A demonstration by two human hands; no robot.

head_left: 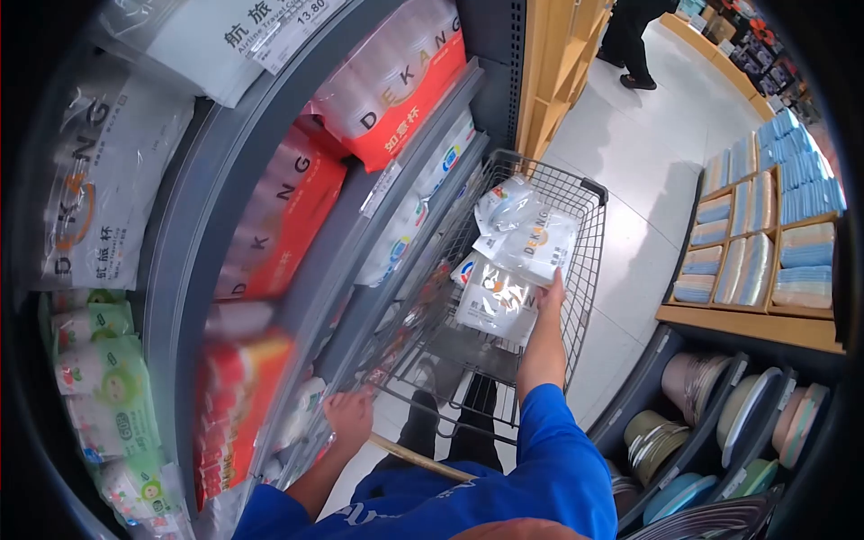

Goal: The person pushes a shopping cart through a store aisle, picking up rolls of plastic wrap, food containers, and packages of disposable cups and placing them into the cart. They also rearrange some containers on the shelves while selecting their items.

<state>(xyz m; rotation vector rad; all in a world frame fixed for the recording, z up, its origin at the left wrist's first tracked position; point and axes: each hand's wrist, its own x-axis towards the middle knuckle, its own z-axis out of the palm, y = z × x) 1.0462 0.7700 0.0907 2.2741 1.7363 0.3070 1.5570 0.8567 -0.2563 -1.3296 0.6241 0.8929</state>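
Note:
My right hand [551, 293] reaches into a wire shopping cart [587, 261]. Its fingers are closed at the right edge of a white plastic pack of DEKANG travel cups [497, 301]. A second white DEKANG pack [543, 241] lies just above, touching the fingers. Behind these sits a clear-wrapped pack [504, 202] whose contents I cannot make out. My left hand [349, 414] is beside the lower shelves, left of the tan bar [423, 461] in front of my body. Its fingers are curled, and anything in them is hidden.
Grey shelves on the left carry red-and-clear DEKANG cup packs [396, 81], white packs [117, 180] and green-wrapped packs [108, 387]. At right stand folded towels [747, 189] above a rack of bowls and plates [657, 441]. A person in dark trousers [627, 40] is farther up the aisle.

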